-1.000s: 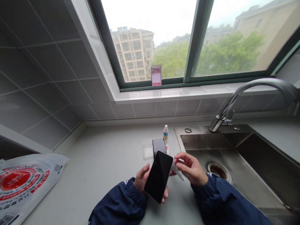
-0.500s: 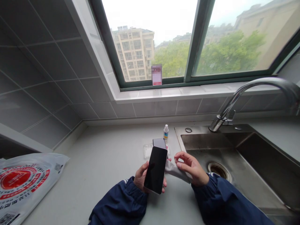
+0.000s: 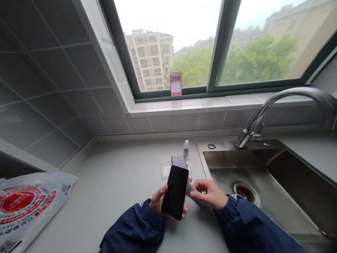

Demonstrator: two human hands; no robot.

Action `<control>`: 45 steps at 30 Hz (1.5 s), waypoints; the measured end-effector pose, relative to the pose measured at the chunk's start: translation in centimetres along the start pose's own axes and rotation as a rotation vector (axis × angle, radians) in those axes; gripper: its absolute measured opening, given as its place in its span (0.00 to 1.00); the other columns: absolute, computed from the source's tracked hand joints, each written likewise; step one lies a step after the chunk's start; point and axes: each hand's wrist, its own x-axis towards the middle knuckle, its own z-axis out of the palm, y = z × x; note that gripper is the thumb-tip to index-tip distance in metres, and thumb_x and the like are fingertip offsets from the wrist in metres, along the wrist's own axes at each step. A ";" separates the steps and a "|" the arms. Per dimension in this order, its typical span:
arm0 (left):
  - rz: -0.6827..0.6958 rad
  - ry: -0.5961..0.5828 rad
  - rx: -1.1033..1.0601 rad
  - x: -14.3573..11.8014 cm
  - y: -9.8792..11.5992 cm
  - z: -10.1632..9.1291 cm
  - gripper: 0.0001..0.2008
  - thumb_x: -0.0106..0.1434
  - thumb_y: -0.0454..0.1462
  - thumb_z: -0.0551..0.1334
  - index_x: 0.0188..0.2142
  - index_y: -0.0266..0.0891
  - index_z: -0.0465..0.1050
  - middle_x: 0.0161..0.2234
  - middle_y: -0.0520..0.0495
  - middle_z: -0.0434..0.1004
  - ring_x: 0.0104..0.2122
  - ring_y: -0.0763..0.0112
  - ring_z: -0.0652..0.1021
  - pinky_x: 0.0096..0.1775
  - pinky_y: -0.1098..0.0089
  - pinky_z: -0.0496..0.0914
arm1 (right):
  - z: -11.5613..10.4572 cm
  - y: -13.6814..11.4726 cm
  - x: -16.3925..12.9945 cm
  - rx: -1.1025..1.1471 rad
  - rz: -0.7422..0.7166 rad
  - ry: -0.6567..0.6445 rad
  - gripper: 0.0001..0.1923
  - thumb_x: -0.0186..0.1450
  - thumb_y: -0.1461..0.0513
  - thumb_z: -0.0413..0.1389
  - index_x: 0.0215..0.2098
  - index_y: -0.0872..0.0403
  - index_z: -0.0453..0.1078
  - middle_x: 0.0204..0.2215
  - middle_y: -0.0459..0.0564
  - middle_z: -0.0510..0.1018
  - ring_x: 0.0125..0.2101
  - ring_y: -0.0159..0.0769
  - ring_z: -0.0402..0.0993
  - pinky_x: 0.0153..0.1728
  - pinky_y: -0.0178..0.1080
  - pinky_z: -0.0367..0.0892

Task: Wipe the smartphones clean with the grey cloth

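Home kitchen, steel sink (image 3: 276, 175) with curved tap (image 3: 276, 102), grey wall tiles (image 3: 52, 88), window (image 3: 210, 45) (apartment blocks outside)

Print on the plastic bag (image 3: 26, 207) and small bottle (image 3: 186, 148) is too small to read.

Kitchen corner: a pale grey worktop (image 3: 118, 182) runs below a green-framed window (image 3: 223, 45) admitting overcast daylight. Grey tiled walls (image 3: 47, 80) stand left of the window, and a steel sink (image 3: 289, 182) with curved tap (image 3: 276, 105) sits under its right pane.
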 end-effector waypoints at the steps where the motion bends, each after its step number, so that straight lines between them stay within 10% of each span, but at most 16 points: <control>1: 0.000 0.008 0.006 0.0 0.0 0.0 0.47 0.62 0.59 0.50 0.68 0.30 0.37 0.38 0.30 0.80 0.34 0.57 0.82 0.34 0.64 0.73 | 0.0 0.0 0.0 -0.008 -0.007 -0.006 0.21 0.54 0.50 0.67 0.25 0.58 0.69 0.19 0.42 0.66 0.22 0.27 0.56 0.25 0.32 0.52; 13: 0.045 0.115 0.023 0.2 0.0 0.4 0.43 0.63 0.58 0.50 0.66 0.28 0.48 0.35 0.32 0.80 0.32 0.56 0.82 0.35 0.62 0.73 | -0.1 -0.5 0.0 0.090 0.000 -0.027 0.27 0.49 0.46 0.68 0.21 0.54 0.58 0.19 0.39 0.61 0.23 0.27 0.54 0.26 0.32 0.51; 17: 0.072 0.202 0.020 0.2 -0.2 0.2 0.39 0.64 0.57 0.49 0.59 0.24 0.61 0.34 0.31 0.80 0.33 0.57 0.81 0.36 0.62 0.73 | -0.6 -0.5 0.3 0.163 0.041 0.110 0.28 0.47 0.46 0.70 0.22 0.53 0.59 0.18 0.39 0.63 0.21 0.27 0.56 0.24 0.32 0.52; 26: -0.008 0.121 0.032 0.5 0.3 1.1 0.44 0.63 0.58 0.49 0.65 0.24 0.50 0.35 0.32 0.81 0.33 0.58 0.81 0.36 0.62 0.72 | -1.1 -1.0 0.5 0.313 0.089 0.376 0.25 0.53 0.43 0.64 0.26 0.53 0.62 0.21 0.45 0.72 0.21 0.34 0.70 0.23 0.36 0.66; 34: -0.062 0.030 -0.011 0.7 -0.3 0.5 0.45 0.63 0.59 0.45 0.64 0.20 0.52 0.34 0.31 0.80 0.33 0.56 0.80 0.36 0.61 0.72 | -1.3 -0.6 0.0 0.053 -0.230 0.754 0.17 0.61 0.49 0.62 0.29 0.52 0.64 0.28 0.46 0.73 0.28 0.34 0.70 0.31 0.36 0.68; 40: -0.185 0.016 -0.050 0.3 -1.2 -0.2 0.43 0.64 0.61 0.39 0.61 0.28 0.60 0.35 0.32 0.80 0.35 0.54 0.80 0.36 0.59 0.71 | 1.7 -1.0 -1.2 -0.304 -0.488 0.464 0.06 0.60 0.57 0.64 0.33 0.51 0.76 0.41 0.54 0.78 0.47 0.47 0.73 0.50 0.45 0.69; 45: -0.125 0.035 -0.096 0.5 -1.2 -0.4 0.40 0.62 0.63 0.42 0.56 0.35 0.66 0.39 0.35 0.79 0.37 0.53 0.80 0.37 0.55 0.71 | 2.4 -0.8 -1.3 -0.918 -0.762 0.221 0.21 0.68 0.62 0.54 0.59 0.54 0.66 0.59 0.57 0.69 0.64 0.52 0.55 0.61 0.56 0.58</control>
